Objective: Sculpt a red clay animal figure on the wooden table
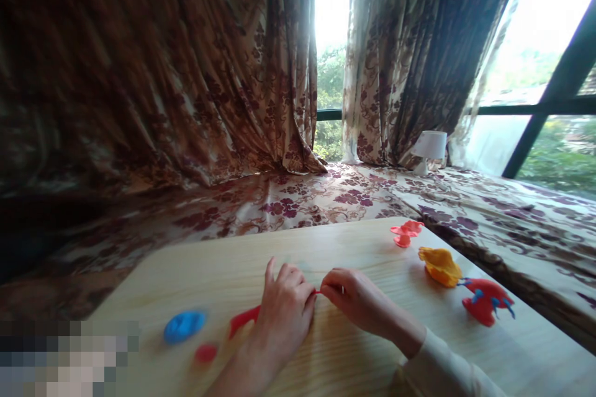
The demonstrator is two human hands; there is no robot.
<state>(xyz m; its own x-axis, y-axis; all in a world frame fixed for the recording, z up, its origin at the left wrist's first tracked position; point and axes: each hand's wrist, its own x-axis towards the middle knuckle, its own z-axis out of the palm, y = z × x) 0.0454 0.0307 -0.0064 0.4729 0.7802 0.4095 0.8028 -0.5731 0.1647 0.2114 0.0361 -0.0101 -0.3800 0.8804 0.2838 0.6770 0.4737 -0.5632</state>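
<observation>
- The left hand (288, 298) and right hand (347, 291) each have a closed grip, pinching a thin red strand (318, 292) that shows between them
- They likely use just fingertips because the strand is so small
- A red strip (243, 321) pokes out beside the left hand, near a red lump (206, 353) and blue disc (185, 327), maybe for easy reach
- Pink (406, 233), yellow (440, 267) and red-and-blue shapes (487, 299) sit along the surface's (354, 245) right side, perhaps so nothing squashes them
</observation>
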